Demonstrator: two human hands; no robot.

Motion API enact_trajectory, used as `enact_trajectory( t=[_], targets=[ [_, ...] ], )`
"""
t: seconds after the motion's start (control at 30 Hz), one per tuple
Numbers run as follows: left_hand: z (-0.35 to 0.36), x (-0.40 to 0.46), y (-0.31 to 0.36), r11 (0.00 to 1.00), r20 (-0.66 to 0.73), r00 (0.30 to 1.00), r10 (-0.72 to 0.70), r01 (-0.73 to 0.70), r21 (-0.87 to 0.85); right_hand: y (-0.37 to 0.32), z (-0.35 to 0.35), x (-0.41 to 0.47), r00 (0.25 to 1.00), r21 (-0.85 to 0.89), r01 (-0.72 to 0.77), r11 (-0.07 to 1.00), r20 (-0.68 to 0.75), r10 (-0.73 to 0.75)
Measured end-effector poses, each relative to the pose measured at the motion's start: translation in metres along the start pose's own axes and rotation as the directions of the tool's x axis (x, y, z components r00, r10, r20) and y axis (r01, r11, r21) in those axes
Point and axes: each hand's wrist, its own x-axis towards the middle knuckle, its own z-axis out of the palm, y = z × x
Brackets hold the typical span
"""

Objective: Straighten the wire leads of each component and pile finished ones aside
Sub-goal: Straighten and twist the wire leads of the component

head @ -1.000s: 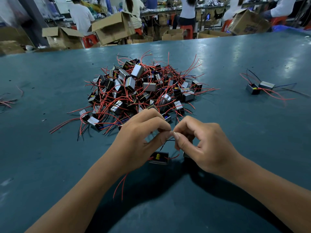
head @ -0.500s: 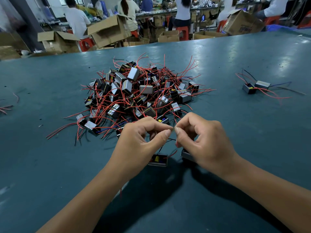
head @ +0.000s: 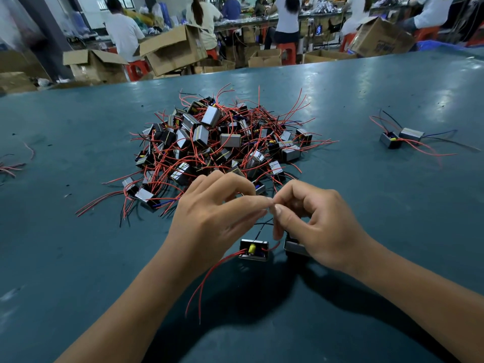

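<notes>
While loose red wire scraps (head: 11, 167) are lying at the table's (head: 78, 258) far left edge, a heap of small parts (head: 220, 145) with tangled red leads is sitting in the middle. Nearer, the left hand (head: 217, 218) and right hand (head: 317, 226) are meeting fingertip to fingertip, both pinching a thin black wire (head: 262, 226) rising from one part (head: 253, 249) below them. Two parts (head: 400, 137) are lying apart at the right.

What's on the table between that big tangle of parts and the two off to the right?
Nothing: in the head view, bare green table runs from the big pile to the two components at right; only stray wire ends reach in.
</notes>
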Motion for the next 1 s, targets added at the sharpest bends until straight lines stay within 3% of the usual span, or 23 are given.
enact_trajectory(
  t=[0.53,1.0],
  targets=[
    [-0.0042,0.0018,-0.0037,0.995,0.047,0.998,0.039,-0.043,0.086,0.0005,0.0002,-0.0006,0.998,-0.006,0.031,0.999,0.052,-0.031],
    [-0.0045,0.0001,-0.0034,0.998,0.05,0.997,0.056,-0.058,0.026,-0.0028,0.0003,-0.001,0.997,-0.026,0.065,0.998,0.044,-0.064]
  ],
)
